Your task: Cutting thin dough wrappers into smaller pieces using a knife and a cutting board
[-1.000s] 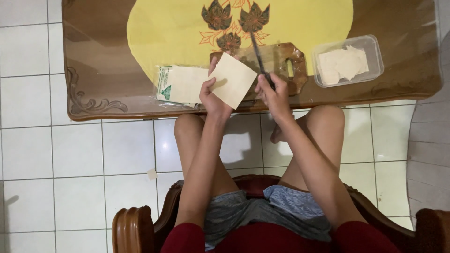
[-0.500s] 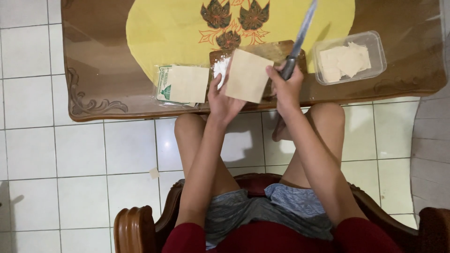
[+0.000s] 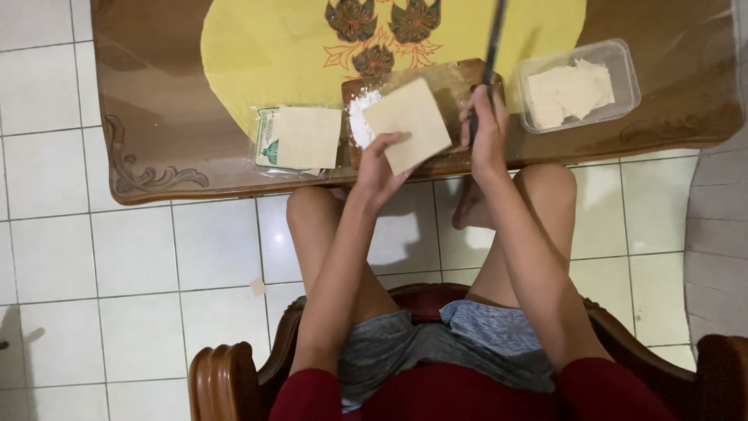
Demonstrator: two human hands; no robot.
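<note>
- Your left hand (image 3: 375, 168) pinches a square pale dough sheet (image 3: 407, 125) by its lower corner, holding it tilted above the wooden cutting board (image 3: 452, 82) at the table's near edge.
- Your right hand (image 3: 487, 129) is closed around the handle of a knife (image 3: 493, 43), blade pointing away from you over the board.
- A small heap of white flour (image 3: 360, 117) lies on the board's left end.
- A packet of dough sheets (image 3: 300, 139) lies left of the board; a clear plastic container (image 3: 623, 66) with cut pieces sits right of it.
</note>
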